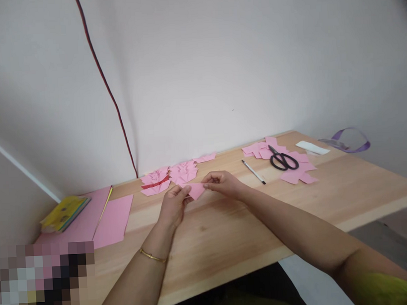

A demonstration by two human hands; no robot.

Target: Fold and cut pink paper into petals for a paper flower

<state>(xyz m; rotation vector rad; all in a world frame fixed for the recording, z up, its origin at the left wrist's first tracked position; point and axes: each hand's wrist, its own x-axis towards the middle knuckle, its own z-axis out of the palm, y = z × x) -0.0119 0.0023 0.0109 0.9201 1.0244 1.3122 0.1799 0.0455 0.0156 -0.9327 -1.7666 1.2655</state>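
A small folded piece of pink paper [196, 190] is held just above the wooden table [228, 242] between both my hands. My left hand [174, 205] pinches its left edge, fingers closed on it. On its right corner, my right hand [222, 183] is closed with thumb and fingers. Just behind them lie several folded pink paper pieces [182, 172], one with a red strip [155, 182].
Flat pink sheets [113, 218] lie at the left with a yellow booklet [65, 212] and a thin stick [104, 207]. At the right are cut pink squares [295, 175], black scissors [283, 159], a pen [254, 171], a white slip [311, 147] and purple ribbon [351, 140]. A red cable [108, 89] runs down the wall.
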